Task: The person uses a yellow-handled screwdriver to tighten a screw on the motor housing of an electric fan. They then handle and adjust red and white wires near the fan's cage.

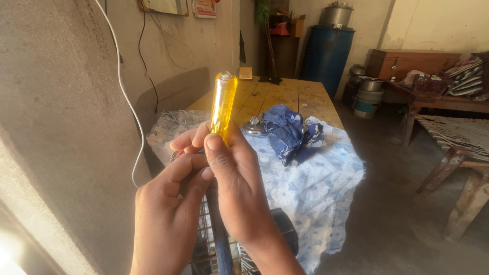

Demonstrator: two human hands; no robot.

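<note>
My right hand is raised in front of me and grips a yellow see-through screwdriver handle, which stands upright with its metal-capped end on top. My left hand is pressed against the right one from the left, with its fingers curled around the tool's lower part; a bit of red shows between the fingers. The shaft of the tool is hidden behind my hands. Below my hands a blue bar and a wire grille show partly.
A wooden table with a blue-flowered cloth stretches ahead; a crumpled dark blue cloth and a small metal part lie on it. A wall with a white cable is at left. A blue drum, pots and woven cots stand at right.
</note>
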